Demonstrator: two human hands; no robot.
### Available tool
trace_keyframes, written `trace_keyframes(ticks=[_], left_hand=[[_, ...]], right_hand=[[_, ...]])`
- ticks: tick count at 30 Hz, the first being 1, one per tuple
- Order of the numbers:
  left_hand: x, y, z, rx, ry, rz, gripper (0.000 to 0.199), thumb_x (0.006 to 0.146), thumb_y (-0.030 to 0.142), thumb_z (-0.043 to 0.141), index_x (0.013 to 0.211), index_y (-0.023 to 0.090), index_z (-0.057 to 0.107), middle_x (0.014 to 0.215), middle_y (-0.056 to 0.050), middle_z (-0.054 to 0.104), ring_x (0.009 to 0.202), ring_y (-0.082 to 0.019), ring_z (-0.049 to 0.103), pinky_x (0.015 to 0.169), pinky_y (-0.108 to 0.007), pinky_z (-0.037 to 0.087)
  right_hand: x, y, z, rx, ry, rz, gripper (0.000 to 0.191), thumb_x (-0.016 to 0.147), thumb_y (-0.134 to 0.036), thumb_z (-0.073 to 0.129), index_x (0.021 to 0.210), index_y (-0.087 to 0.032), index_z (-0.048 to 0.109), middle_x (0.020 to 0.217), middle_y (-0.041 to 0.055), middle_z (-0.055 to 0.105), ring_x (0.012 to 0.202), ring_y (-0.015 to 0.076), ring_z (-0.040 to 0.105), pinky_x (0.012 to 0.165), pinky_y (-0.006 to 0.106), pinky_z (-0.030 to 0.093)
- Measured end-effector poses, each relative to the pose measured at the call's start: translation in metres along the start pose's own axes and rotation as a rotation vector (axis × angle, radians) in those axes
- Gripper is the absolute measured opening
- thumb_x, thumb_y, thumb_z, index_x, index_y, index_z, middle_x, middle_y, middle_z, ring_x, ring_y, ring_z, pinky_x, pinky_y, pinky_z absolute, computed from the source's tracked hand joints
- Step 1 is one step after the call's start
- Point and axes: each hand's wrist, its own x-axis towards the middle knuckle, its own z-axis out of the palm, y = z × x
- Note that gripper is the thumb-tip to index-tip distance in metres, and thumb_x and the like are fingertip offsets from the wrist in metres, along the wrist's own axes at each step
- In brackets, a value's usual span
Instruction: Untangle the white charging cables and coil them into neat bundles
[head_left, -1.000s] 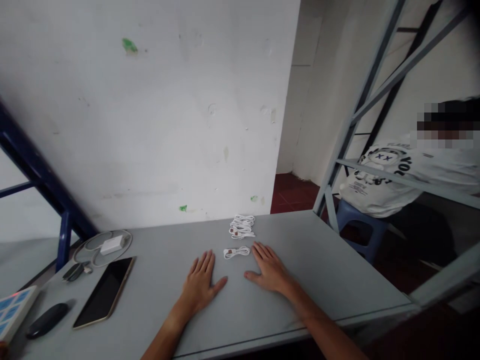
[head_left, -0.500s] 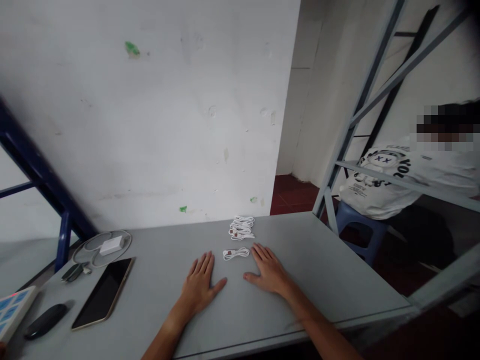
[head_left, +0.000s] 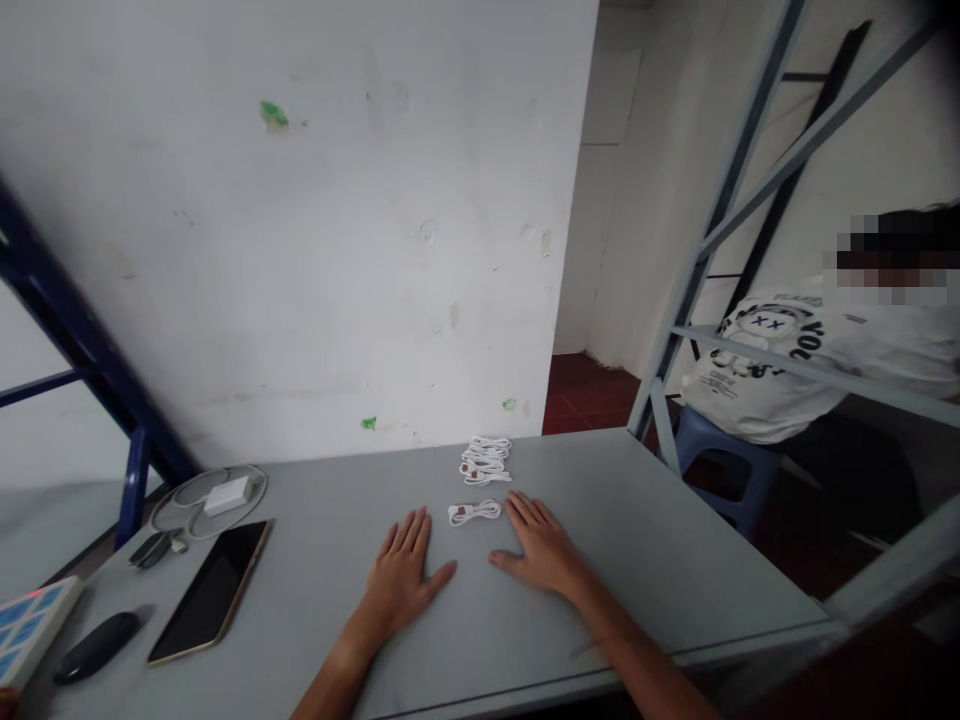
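Head view: a left hand (head_left: pixel 397 580) and a right hand (head_left: pixel 541 550) are laid flat and palm down on a long grey table (head_left: pixel 660 540). The fingers of both are spread open, the thumbs are turned toward each other, and nothing is gripped by either hand. A small coiled white cable with a brownish connector (head_left: pixel 475 512) is placed between the two hands, slightly ahead of them, with the right fingertips just beside it but not seen touching it. Directly beyond it, a small pile of similar coiled white cables (head_left: pixel 486 461) is set near the table's far edge.

To the left, a flat black tablet with a gold rim (head_left: pixel 211 592) is laid on the table, with a black oval pouch (head_left: pixel 97 648) beside it. A white rectangular charger (head_left: pixel 227 495) rests on a loop of thin pale cable (head_left: pixel 208 517) farther along. A blue-and-white keypad-like panel (head_left: pixel 31 630) is cut off at the corner of the view.

On the right, a seated co-worker in a white printed T-shirt (head_left: pixel 757 385) is seen past a grey metal shelving frame (head_left: pixel 724 190), beside a blue plastic stool (head_left: pixel 727 465).
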Motion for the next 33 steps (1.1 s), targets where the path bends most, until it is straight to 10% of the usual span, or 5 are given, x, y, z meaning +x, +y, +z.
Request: trace_keyframes(ticks=[33], left_hand=[[0.0009, -0.0012, 0.0002, 0.030, -0.036, -0.009, 0.087, 0.098, 0.074, 0.041, 0.160, 0.013, 0.042, 0.166, -0.016, 0.036, 0.153, -0.036, 0.039, 0.125, -0.055, 0.035]], right_hand=[[0.0011, -0.0015, -0.0011, 0.008, -0.037, 0.026, 0.091, 0.069, -0.069, 0.051, 0.141, -0.023, 0.022, 0.152, 0.0107, 0.024, 0.139, 0.0316, 0.021, 0.114, 0.045, 0.013]])
